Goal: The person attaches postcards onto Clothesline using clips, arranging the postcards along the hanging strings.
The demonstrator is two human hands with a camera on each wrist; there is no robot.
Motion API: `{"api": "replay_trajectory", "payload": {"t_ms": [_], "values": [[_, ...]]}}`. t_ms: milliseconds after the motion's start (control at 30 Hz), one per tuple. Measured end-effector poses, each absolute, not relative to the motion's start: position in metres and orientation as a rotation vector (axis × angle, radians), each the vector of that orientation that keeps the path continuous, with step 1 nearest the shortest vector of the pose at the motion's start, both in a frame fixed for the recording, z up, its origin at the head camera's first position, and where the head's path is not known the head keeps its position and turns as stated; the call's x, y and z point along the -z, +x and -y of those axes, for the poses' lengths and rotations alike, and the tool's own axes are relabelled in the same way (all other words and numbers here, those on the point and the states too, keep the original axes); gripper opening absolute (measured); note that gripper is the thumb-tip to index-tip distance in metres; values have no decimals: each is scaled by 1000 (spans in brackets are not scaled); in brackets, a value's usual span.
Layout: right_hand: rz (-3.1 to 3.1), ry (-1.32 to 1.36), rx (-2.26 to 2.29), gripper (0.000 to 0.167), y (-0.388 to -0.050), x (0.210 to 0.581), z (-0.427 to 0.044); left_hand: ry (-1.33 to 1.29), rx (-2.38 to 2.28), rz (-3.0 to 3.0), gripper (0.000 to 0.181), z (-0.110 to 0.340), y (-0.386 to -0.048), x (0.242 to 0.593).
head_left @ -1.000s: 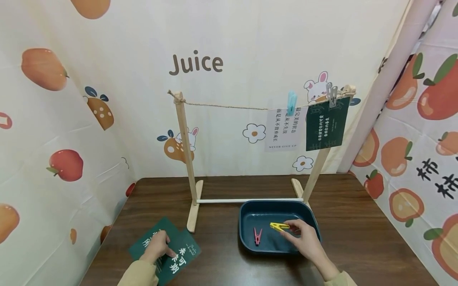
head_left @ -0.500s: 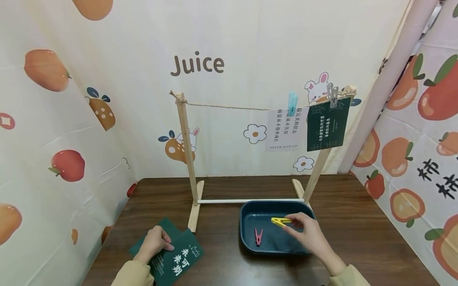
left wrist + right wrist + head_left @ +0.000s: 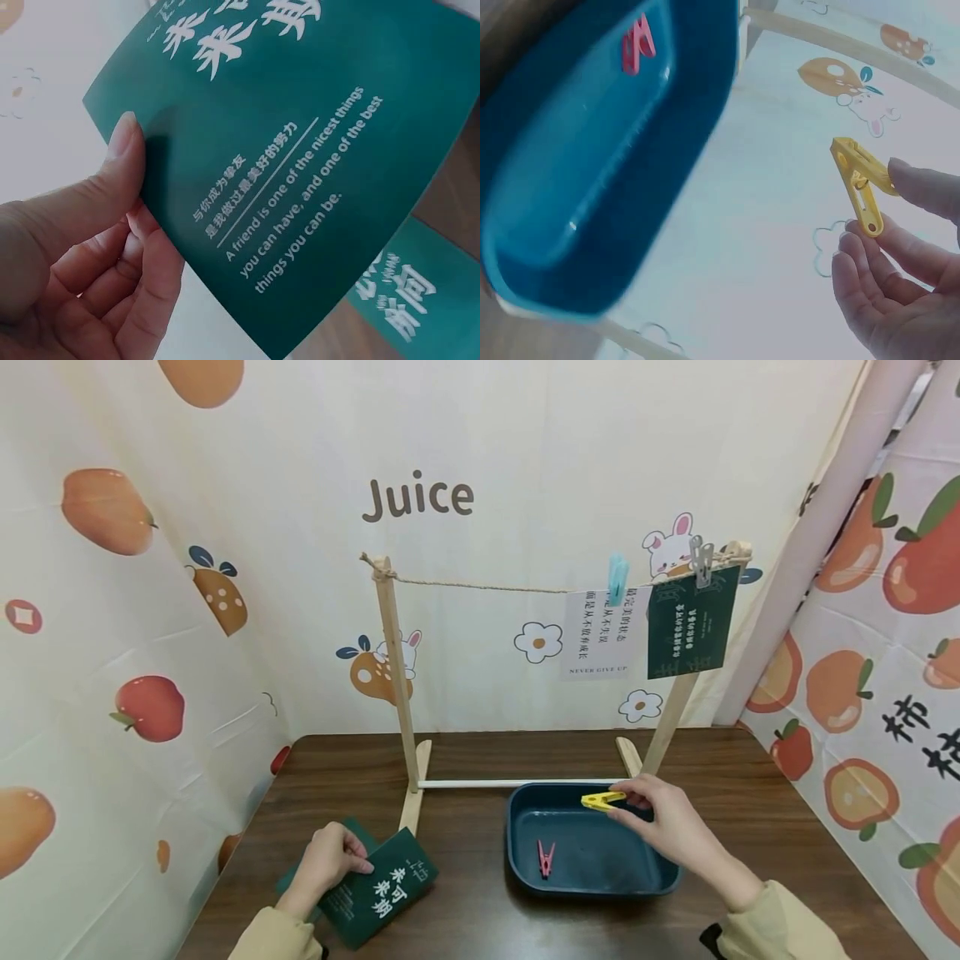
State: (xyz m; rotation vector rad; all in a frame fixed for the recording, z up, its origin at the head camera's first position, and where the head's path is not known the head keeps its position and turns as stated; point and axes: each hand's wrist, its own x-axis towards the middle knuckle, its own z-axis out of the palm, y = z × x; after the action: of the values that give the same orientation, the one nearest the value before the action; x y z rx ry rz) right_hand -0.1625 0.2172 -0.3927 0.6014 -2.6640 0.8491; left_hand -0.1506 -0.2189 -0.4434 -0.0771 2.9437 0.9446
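Observation:
My left hand (image 3: 330, 864) pinches one edge of a green card (image 3: 386, 887) with white lettering; in the left wrist view the thumb lies on its printed face. Behind it, a second green card (image 3: 420, 289) lies on the table. Above the blue tray's right side, my right hand (image 3: 663, 818) pinches a yellow clothespin (image 3: 602, 801) by its handle ends, between thumb and fingers in the right wrist view. A pink clothespin (image 3: 546, 858) lies inside the dark blue tray (image 3: 517, 877).
Behind the tray stands a wooden frame (image 3: 397, 668) with a string (image 3: 480, 585) across its top. A white card (image 3: 596, 639) hangs there under a light blue clothespin (image 3: 617, 579). Right of it, a dark green card (image 3: 692, 627) hangs from a grey clothespin (image 3: 702, 564).
My left hand has taken the upper green card by its edge and lifted it off the other card. My right hand has risen with the yellow clothespin, slightly to the right.

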Motion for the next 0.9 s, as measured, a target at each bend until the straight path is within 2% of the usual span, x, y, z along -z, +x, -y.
{"api": "replay_trajectory", "payload": {"t_ms": [400,900], "values": [[2694,723,-647,26,-172,338,-222,-53,-1083,-3034,15,198,-144,420],[2745,843,-541,25,-188,281,-211,-34,-1255,-3129,13,178,-147,412]]}}
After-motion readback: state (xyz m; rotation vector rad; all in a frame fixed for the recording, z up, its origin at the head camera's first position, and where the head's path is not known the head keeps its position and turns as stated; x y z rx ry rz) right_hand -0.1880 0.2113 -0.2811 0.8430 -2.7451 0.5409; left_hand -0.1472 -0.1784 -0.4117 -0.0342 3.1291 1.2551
